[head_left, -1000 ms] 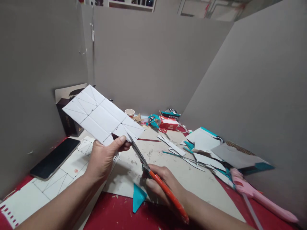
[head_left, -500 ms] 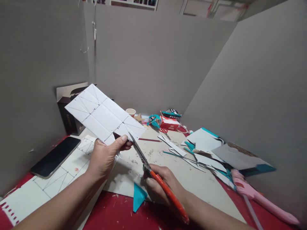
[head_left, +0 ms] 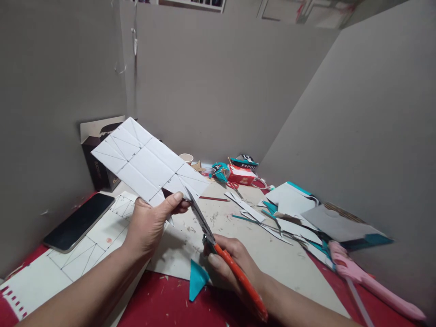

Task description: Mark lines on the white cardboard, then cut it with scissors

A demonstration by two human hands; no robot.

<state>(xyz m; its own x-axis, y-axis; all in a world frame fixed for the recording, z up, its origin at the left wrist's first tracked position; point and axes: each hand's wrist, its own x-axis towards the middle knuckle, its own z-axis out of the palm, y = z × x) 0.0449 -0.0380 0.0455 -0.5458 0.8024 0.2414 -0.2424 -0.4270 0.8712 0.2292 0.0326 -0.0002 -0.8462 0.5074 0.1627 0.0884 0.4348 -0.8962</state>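
Observation:
My left hand [head_left: 153, 218] pinches the lower edge of a white sheet of card [head_left: 146, 159], which is held tilted above the table. Pencil or pen lines and creases divide the card, and its lower edge has a notch by my thumb. My right hand [head_left: 231, 261] grips scissors [head_left: 238, 277] with orange handles. Their blades point up and left, with the tips at the card's lower right part, close to my left fingertips. Under my right hand, a teal triangular scrap [head_left: 197, 280] lies at the board's front edge.
A black phone [head_left: 80, 222] lies on a drawn paper pattern [head_left: 78, 268] at left, before a dark box [head_left: 102, 168]. Card offcuts [head_left: 293, 227] and a pink glue gun [head_left: 371, 281] lie at right. Farther back are a paper cup [head_left: 185, 158], a pencil [head_left: 214, 199] and a red box [head_left: 241, 175].
The card has shifted very slightly, its right end a little farther right. The scissors remain at nearly the same place on it, and both hands keep their grip.

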